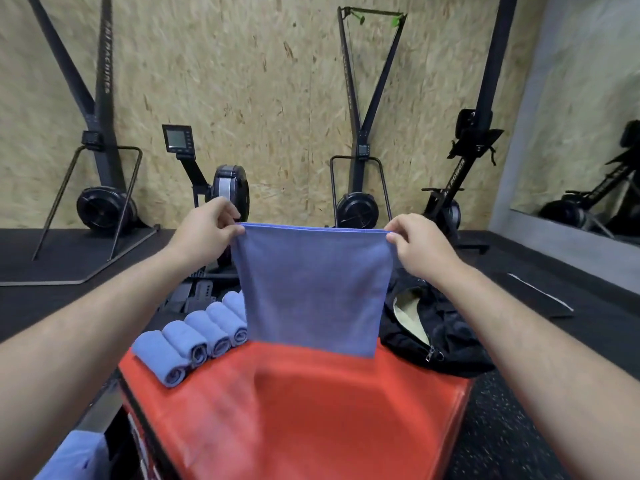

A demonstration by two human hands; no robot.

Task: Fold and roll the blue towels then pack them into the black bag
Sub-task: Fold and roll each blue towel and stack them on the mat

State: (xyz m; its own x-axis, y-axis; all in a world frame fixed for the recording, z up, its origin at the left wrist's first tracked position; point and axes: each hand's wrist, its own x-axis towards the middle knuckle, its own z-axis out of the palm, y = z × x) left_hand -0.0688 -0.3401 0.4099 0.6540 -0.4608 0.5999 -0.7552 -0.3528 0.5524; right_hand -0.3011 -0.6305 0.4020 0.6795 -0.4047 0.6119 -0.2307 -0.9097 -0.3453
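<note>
Left hand [207, 225] and right hand [417, 245] pinch the blue towel [311, 289] by its top corners, fingers closed on cloth. A slipped corner could drop it crooked against the rolled towels [197, 341], lower left.

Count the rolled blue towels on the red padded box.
5, in one row on the left of the red padded box: nearest, second, third, fourth, and farthest, partly behind the held flat blue towel. More may be hidden there.

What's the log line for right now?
left hand, right hand: pinch blue towel corners; rolled towels: row on red box; black bag: unzipped
</note>
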